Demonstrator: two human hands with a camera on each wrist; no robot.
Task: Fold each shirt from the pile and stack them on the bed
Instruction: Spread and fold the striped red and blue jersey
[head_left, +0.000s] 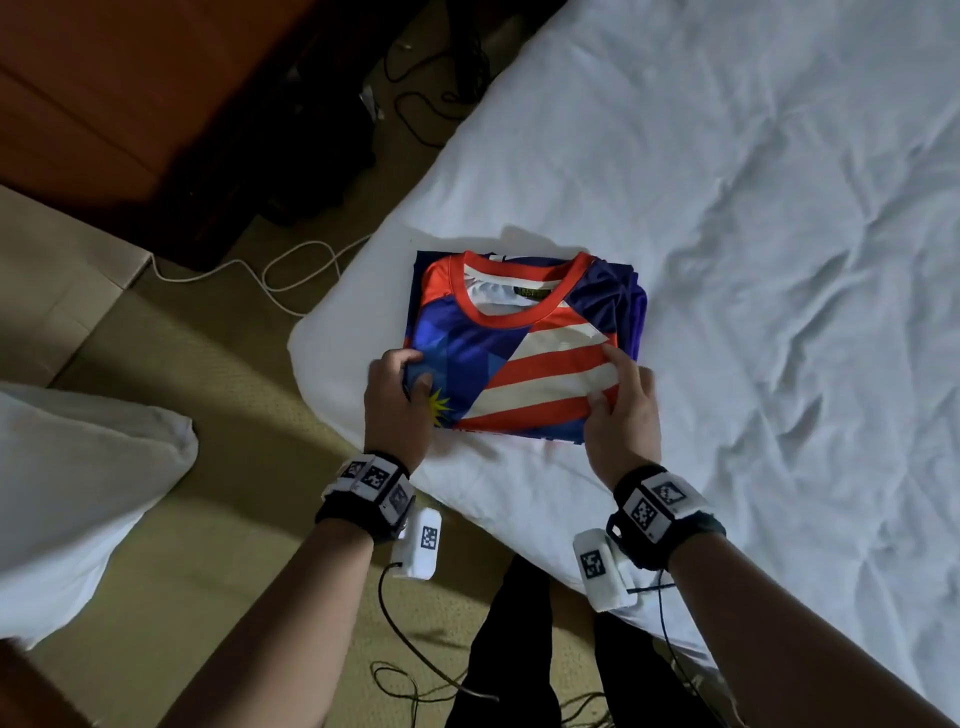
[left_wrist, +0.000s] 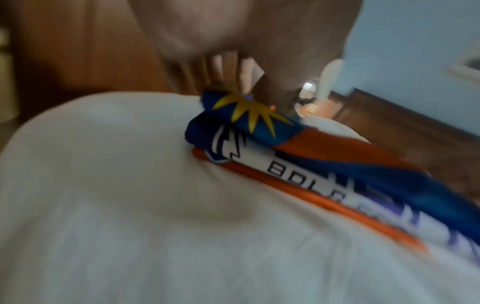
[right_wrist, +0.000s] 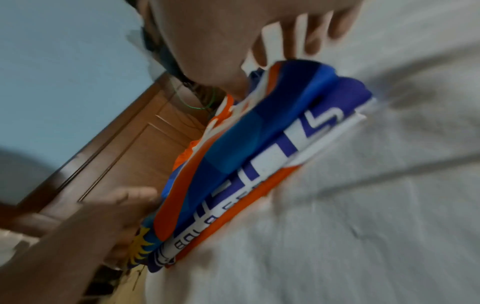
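A folded shirt (head_left: 519, 353), blue with red and white stripes, a red collar and a yellow star, lies near the corner of the white bed (head_left: 753, 208). Purple fabric (head_left: 638, 312) shows under its right side. My left hand (head_left: 400, 395) grips the near-left corner with the star, thumb on top and fingers curled round it (left_wrist: 233, 92). My right hand (head_left: 623, 410) holds the near-right edge, thumb and forefinger on the stripes, the other fingers past the edge. The right wrist view shows the shirt's layered near edge (right_wrist: 246, 156) with white lettering; both wrist views are blurred.
The bed's corner (head_left: 322, 353) meets a tan floor (head_left: 218, 415) with a white cable (head_left: 291, 270) and dark cables (head_left: 415, 109). A white pillow (head_left: 78, 493) lies at the left. Dark wooden furniture (head_left: 130, 104) stands beyond. The sheet to the right is wrinkled.
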